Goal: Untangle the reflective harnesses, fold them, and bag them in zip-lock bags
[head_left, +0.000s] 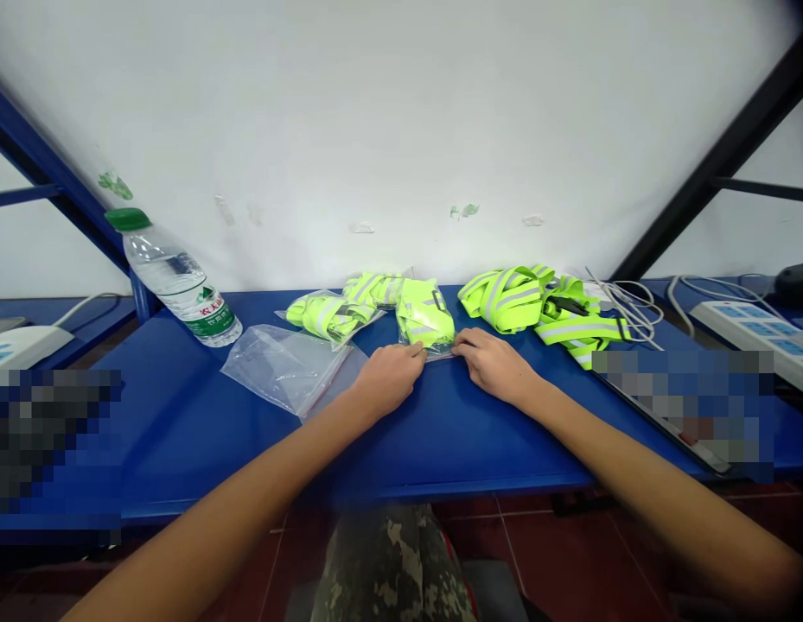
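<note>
"Camouflage trousers point(391, 566) at six o'clock, bare forearms point(200, 527) reaching forward on either side. What lies at twelve o'clock?"

"A folded hi-vis vest point(425, 315), neon yellow with silver reflective bands, inside a clear plastic bag, flat on the blue bench point(200, 415)."

"How would it handle?"

"Light and soft, I'd judge, and the plastic looks slippery (a floppy parcel, really). Its flat lower edge seems the best place to take hold."

"And the hands?"

"The left hand point(391, 377) and right hand point(495, 364) are curled and close together, both touching that lower edge. Whether they're gripping or only pressing, I can't tell."

"What's around them?"

"An empty zip bag point(288, 370) at ten o'clock, just beyond it a bagged vest point(329, 315), and a water bottle point(181, 285) with a green cap further out. At one o'clock, loose hi-vis vests point(501, 298) lie beside a bundle of white cable point(625, 307), with a power strip point(751, 341) at two o'clock."
</note>
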A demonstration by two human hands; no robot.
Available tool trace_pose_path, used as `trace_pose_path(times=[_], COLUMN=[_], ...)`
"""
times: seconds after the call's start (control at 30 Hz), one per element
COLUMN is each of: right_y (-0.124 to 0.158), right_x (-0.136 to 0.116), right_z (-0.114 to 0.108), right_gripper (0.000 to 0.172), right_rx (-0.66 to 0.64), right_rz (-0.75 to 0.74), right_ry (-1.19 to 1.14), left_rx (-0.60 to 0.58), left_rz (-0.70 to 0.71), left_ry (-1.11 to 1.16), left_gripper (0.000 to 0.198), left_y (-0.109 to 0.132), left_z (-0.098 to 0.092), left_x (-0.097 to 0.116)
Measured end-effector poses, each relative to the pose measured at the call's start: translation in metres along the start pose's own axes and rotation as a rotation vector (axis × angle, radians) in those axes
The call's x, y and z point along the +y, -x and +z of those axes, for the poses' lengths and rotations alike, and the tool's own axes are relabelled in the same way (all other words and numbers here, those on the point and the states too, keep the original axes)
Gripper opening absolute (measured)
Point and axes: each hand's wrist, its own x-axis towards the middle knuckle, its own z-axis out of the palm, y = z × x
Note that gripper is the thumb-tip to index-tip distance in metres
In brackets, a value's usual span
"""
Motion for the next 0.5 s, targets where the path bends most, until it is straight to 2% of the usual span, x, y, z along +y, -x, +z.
trace_pose_path(times=[0.27, 0.5], right_y=[0.002, 0.009], right_x=[0.006, 0.004], right_z=[-0.008, -0.010], right_gripper=[0.028, 0.033], right_rx=[-0.060, -0.050], right_rz=[0.047, 0.032], right_ry=[0.067, 0.114], left_rx=[-0.053, 0.025], left_rz=[0.030, 0.007], left_ry=[-0.086, -0.019], left_gripper=[0.039, 0.040], left_y=[0.005, 0.015], left_z=[-0.007, -0.002], left_x=[0.001, -0.003])
